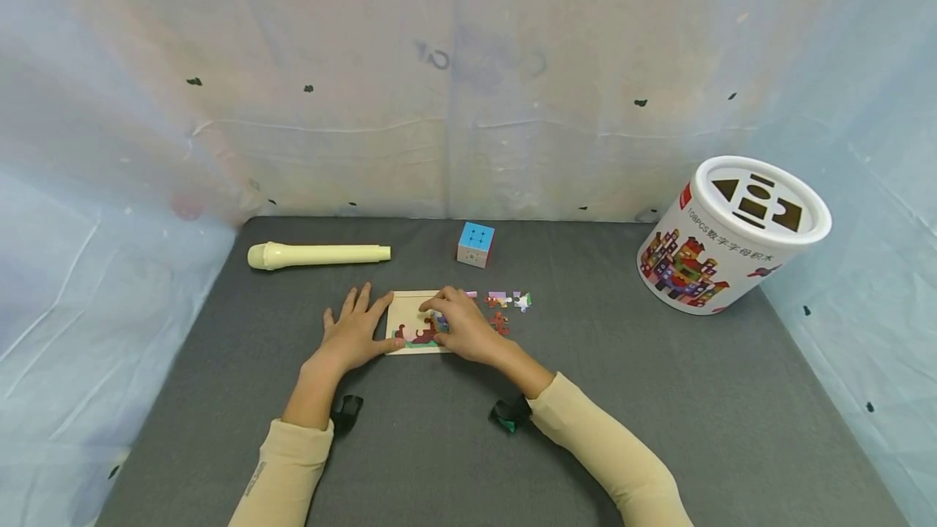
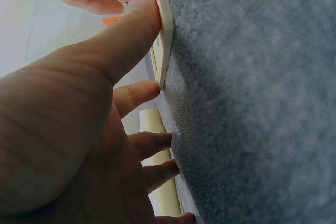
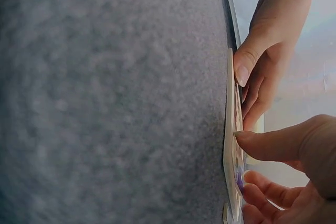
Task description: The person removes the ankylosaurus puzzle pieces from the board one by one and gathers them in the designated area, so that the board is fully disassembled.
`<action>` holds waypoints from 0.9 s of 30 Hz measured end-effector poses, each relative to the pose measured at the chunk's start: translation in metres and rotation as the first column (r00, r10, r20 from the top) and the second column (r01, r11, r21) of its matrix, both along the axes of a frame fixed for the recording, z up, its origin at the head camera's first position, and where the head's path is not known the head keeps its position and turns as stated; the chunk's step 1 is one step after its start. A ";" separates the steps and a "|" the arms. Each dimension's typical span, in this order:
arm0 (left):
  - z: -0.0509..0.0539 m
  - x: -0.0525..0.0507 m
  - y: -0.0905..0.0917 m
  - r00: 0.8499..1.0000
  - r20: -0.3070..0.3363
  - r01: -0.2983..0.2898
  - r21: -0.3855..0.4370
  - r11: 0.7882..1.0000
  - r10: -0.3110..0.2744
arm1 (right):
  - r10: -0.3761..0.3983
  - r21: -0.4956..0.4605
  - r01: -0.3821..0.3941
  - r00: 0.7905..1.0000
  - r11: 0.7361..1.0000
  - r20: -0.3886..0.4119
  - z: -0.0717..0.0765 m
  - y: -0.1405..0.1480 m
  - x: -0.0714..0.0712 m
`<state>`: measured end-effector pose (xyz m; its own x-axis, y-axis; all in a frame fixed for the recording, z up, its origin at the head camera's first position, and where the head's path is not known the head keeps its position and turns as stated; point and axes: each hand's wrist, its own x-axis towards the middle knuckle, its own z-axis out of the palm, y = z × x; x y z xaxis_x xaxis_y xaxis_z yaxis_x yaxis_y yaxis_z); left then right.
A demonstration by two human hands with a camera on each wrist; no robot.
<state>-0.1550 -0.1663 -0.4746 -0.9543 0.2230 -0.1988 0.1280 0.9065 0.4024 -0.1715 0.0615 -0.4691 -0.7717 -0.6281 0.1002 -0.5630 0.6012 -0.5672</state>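
Note:
A light wooden puzzle board (image 1: 404, 307) lies flat on the grey cloth, with coloured pieces (image 1: 417, 337) set along its near side. My left hand (image 1: 353, 337) is spread at the board's left end. Its thumb (image 2: 139, 22) rests on the near rim and its index finger touches the left edge. Over the right half of the board, my right hand (image 1: 468, 329) bends its fingers down onto the pieces. Thumb and fingertips stand apart there, beside a purple patch (image 3: 240, 179). That hand covers part of the board.
Loose jigsaw pieces (image 1: 499, 322) lie right of the board. Behind it stands a cube puzzle (image 1: 474, 246) with a blue top. A pale yellow toy microphone (image 1: 318, 255) lies at the back left. At the right is a large white tub (image 1: 721, 242) with a shape-holed lid.

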 end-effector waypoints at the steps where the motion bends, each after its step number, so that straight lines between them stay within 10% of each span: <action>1: 0.000 0.000 0.000 1.000 0.000 0.000 -0.001 1.000 0.000 | 0.000 0.000 0.000 1.000 1.000 0.000 0.000 0.000 0.000; 27: -0.001 0.000 0.000 1.000 -0.001 -0.005 0.006 1.000 0.005 | -0.032 0.067 0.033 0.999 0.997 -0.012 0.003 -0.003 -0.004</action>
